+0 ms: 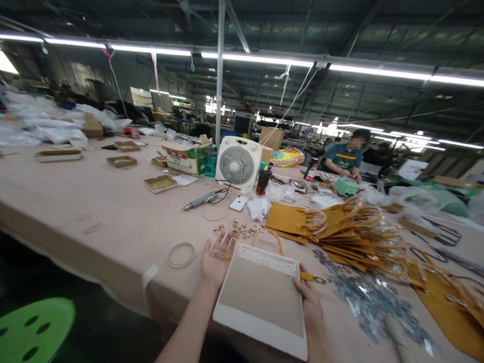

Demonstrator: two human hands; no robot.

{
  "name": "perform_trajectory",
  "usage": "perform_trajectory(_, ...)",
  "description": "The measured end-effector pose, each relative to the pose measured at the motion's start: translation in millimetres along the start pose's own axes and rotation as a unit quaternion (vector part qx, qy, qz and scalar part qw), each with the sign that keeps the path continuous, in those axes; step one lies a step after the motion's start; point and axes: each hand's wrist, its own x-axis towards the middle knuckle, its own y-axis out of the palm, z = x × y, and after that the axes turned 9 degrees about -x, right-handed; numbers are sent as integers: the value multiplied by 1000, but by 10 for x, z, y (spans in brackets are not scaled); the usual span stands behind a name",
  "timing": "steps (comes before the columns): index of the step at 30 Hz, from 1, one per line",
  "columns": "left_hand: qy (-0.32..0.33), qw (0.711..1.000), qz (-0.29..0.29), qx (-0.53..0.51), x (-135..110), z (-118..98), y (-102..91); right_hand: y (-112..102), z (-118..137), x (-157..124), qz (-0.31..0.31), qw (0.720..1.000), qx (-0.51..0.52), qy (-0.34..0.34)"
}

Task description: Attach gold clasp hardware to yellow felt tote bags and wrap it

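Note:
Both my hands hold a flat white rectangular board (260, 295) with a tan centre panel, tilted up from the table edge. My left hand (216, 260) grips its left edge, fingers spread behind it near small gold metal fittings (238, 229). My right hand (310, 302) grips its right edge. A mustard-yellow strap with a metal ring (314, 278) sticks out from under the board on the right, and a clear curved handle (266, 235) shows above the board's top edge.
A pile of mustard-yellow bags with clear handles (355, 229) lies to the right, with grey metal parts (372, 302) in front. A white fan (238, 164), an electric screwdriver (198, 201), a ring (180, 254) and small boxes sit on the pink table (94, 201). A person works at the far right. A green stool (34, 327) stands lower left.

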Motion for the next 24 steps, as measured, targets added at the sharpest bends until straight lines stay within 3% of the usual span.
perform_trajectory(3, 5, 999, -18, 28, 57, 63, -168, -62, -22, 66, 7, 999, -54, -1)
perform_trajectory(5, 31, 986, 2, 161, 3, 135, -249, -102, -11, 67, -1, 996, -90, -19)
perform_trajectory(8, 81, 927, 79, 357, -116, 220, -273, -180, 26, 12, -37, 985, -158, -54)
perform_trajectory(12, 150, 848, 171, 479, -216, 275, -187, -319, 19, -94, -96, 957, -256, -97)
perform_trajectory(15, 178, 819, 185, 513, -258, 275, -141, -428, -34, -141, -138, 914, -360, -123)
perform_trajectory(19, 237, 772, 152, 570, -314, 194, -92, -514, -78, -114, -178, 844, -490, -129)
perform_trajectory(22, 330, 698, 157, 616, -372, 143, 26, -508, -87, -88, -183, 833, -505, -137)
perform_trajectory(24, 346, 665, 210, 628, -409, 172, 135, -488, -94, -85, -187, 837, -494, -140)
